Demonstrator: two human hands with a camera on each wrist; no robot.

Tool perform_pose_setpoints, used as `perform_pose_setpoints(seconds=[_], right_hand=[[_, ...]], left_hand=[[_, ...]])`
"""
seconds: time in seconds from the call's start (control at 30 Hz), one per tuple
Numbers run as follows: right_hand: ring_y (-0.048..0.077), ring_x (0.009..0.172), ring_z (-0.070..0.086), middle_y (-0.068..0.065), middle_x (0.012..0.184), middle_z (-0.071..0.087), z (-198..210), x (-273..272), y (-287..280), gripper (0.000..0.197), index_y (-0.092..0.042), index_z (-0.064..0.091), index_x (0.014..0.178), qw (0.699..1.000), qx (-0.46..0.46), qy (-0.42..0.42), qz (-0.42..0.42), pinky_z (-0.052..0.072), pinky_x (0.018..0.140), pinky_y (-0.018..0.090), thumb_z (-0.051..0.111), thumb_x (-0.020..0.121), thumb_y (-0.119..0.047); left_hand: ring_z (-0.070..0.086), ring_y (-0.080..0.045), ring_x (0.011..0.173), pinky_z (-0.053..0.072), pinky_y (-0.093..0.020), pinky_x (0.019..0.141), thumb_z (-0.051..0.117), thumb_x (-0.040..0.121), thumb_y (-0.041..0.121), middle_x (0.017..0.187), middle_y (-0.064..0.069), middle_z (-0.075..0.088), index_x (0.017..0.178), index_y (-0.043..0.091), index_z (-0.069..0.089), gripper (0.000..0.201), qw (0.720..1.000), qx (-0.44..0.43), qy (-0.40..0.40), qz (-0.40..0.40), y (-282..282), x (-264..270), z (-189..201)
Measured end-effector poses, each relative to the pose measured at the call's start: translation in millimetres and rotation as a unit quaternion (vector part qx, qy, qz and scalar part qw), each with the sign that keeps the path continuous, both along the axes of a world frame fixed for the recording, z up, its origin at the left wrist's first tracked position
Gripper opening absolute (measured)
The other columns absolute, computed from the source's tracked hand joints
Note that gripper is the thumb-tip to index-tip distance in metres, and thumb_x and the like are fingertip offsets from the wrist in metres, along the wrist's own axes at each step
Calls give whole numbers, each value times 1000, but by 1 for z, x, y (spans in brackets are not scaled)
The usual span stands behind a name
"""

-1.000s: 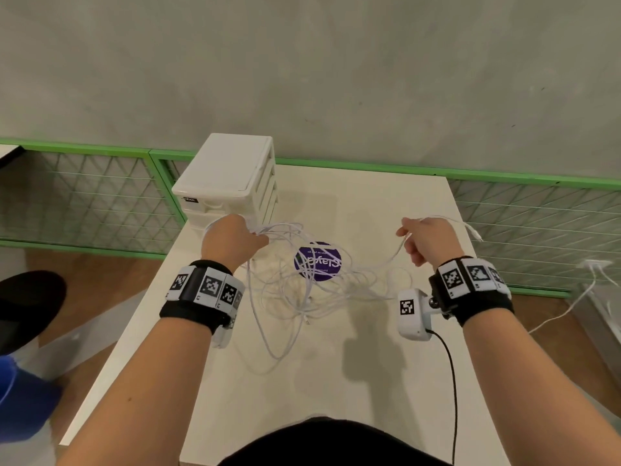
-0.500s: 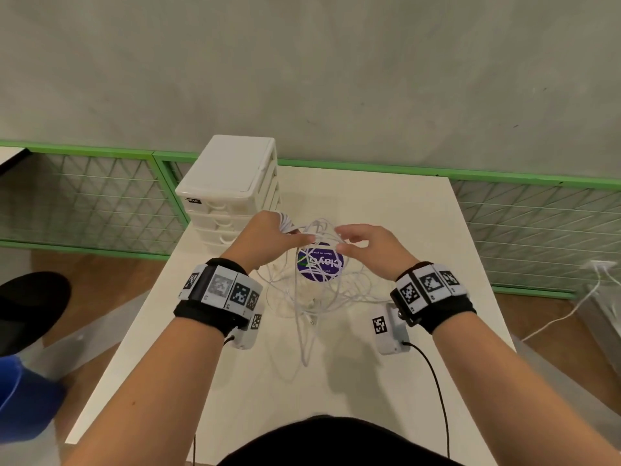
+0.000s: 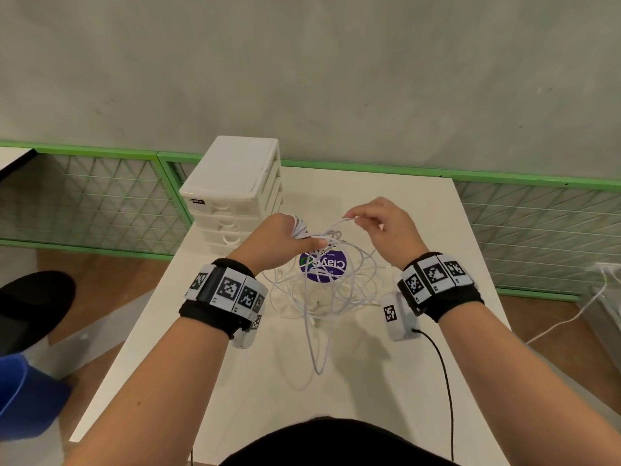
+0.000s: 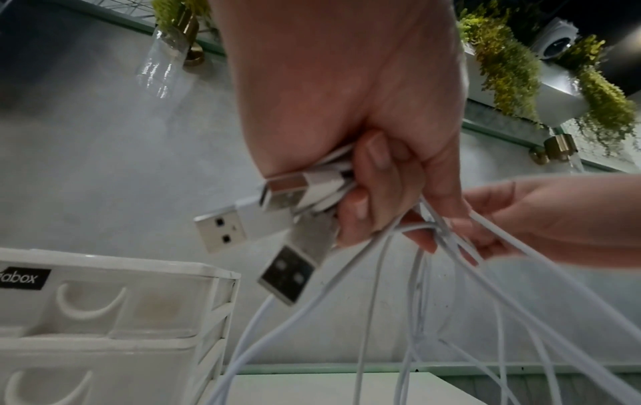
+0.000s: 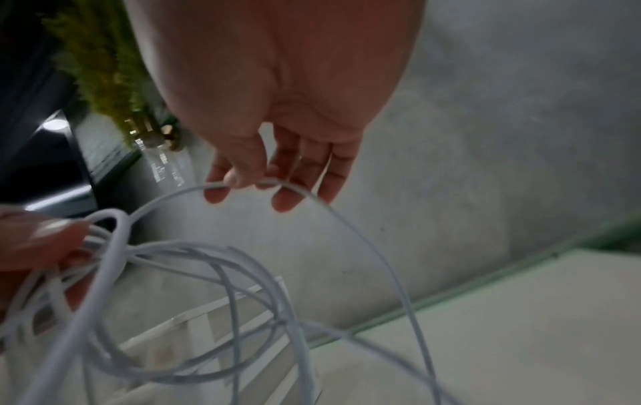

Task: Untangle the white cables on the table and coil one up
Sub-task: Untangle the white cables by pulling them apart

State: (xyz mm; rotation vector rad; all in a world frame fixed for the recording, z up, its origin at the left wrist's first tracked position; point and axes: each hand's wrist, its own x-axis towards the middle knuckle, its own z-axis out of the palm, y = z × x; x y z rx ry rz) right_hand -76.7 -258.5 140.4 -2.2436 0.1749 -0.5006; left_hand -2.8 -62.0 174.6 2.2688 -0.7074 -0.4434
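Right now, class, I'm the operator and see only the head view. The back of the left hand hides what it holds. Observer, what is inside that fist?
Observer: The left hand grips the white cables near their ends. At least two USB plugs stick out of the fist.
Operator: Is the right hand holding a whole bundle too?
Observer: No. The right hand pinches a single strand at the thumb, with the other fingers loosely extended.
Operator: Is there anything above the wall that I can't see?
Observer: Yes, green hanging plants on a high shelf.
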Motion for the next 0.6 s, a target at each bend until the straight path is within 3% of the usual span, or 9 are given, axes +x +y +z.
perform_pose_setpoints(seconds=[0.1,0.2,0.37,0.5,0.6], right_hand=[[15,74,49,6,82,49,13,4,1,22,-19,75,92,991,-104,-74,30,36,68,10,57,89,-6],[18,73,45,4,81,41,24,10,6,26,-16,75,91,981,-170,-65,67,38,68,24,54,89,-1],[18,80,40,4,84,39,33,9,-10,23,-11,75,94,972,-229,-18,43,40,73,33,54,91,-3],[16,82,41,6,83,48,32,10,-4,16,-13,75,90,969,-233,-32,75,35,75,30,59,88,-12],[19,82,43,8,83,59,28,13,13,23,-12,76,87,958,-258,-2,127,37,76,34,54,86,-20]], left_hand=[[31,-13,50,25,-21,45,75,80,38,57,2,32,58,13,34,53,1000,-14,-12,-11,-3,-1,-4],[32,-14,53,26,-21,47,75,80,37,61,0,32,63,8,39,49,999,-22,-34,-26,-8,-4,-7],[28,-16,55,22,-29,53,72,81,43,64,-3,27,59,15,26,59,997,-27,-76,5,-1,3,-6],[28,-17,57,25,-33,58,72,79,48,66,-3,27,59,15,26,60,993,6,-116,-23,-4,8,-5],[25,-16,55,25,-33,57,73,79,46,62,0,24,57,16,23,62,987,-13,-151,-55,-14,3,-7]])
